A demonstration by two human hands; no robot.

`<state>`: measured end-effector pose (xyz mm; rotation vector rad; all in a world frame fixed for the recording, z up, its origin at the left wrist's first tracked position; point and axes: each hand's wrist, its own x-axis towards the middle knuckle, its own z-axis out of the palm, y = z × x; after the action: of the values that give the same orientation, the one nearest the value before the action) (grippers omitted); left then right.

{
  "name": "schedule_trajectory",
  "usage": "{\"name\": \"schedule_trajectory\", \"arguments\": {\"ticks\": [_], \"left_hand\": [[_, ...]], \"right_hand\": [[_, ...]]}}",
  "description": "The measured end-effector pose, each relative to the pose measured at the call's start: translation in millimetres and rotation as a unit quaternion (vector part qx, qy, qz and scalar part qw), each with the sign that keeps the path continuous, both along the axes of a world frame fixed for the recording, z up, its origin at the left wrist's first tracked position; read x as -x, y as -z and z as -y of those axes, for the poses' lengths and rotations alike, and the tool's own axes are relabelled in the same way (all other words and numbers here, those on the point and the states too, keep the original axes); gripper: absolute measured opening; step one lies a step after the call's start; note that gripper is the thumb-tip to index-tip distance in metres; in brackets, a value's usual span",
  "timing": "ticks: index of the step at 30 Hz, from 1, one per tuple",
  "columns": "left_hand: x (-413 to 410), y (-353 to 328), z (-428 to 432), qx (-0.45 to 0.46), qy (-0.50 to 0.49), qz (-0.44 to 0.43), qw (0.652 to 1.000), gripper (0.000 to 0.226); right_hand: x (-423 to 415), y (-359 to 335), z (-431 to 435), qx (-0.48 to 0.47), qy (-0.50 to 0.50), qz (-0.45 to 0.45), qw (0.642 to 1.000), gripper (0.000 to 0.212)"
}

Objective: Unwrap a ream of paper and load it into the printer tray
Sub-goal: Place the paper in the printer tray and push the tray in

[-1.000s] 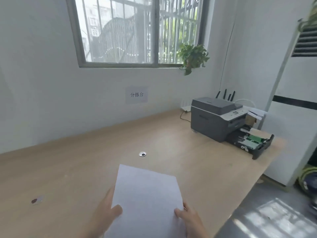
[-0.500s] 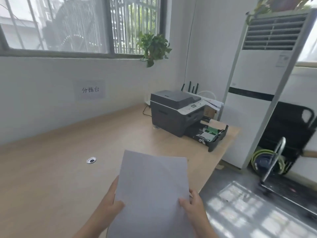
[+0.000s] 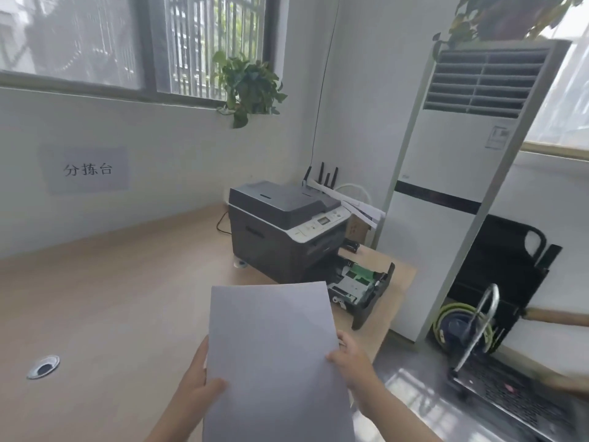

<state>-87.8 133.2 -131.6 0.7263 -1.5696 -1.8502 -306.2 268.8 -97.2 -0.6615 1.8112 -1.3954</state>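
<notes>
I hold a white stack of paper [image 3: 274,355] upright in front of me with both hands. My left hand [image 3: 199,378] grips its left edge, thumb on the front. My right hand [image 3: 349,358] grips its right edge. Beyond the paper's top edge stands the dark grey printer [image 3: 280,228] at the far right end of the wooden table [image 3: 111,298]. Its black paper tray [image 3: 366,288] is pulled out toward the table's right edge, with green guides showing inside. The paper's top right corner overlaps the tray's near left part in view.
A tall white air conditioner [image 3: 462,173] stands right of the table. A metal hand cart [image 3: 497,371] sits on the floor beside it. A potted plant [image 3: 248,84] hangs at the window sill. A cable hole [image 3: 43,366] is set in the table at left.
The view has swung right and drawn closer to the printer. The paper stays in both hands and now reaches up to the tray in view.
</notes>
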Motion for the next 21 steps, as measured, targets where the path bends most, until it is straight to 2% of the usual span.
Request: {"name": "schedule_trajectory", "arguments": {"ticks": [5,12,18,21], "left_hand": [[47.5,-9.2,21.7,-0.001,-0.027,0.041,0.999,0.066],[109.1,-9.9,65.0,0.003,-0.120,0.065,0.991,0.069],[170.1,-1.9,95.5,0.014,-0.220,0.118,0.968,0.063],[199.4,1.2,107.9,0.018,-0.266,0.168,0.949,0.045]], "right_hand": [[55.0,-0.8,49.5,0.006,-0.022,-0.013,1.000,0.039],[121.9,11.7,127.2,0.026,-0.060,0.009,0.998,0.036],[188.3,19.9,192.9,0.032,-0.130,0.011,0.991,0.038],[217.9,17.1,215.1,0.038,-0.176,-0.011,0.984,0.030]]}}
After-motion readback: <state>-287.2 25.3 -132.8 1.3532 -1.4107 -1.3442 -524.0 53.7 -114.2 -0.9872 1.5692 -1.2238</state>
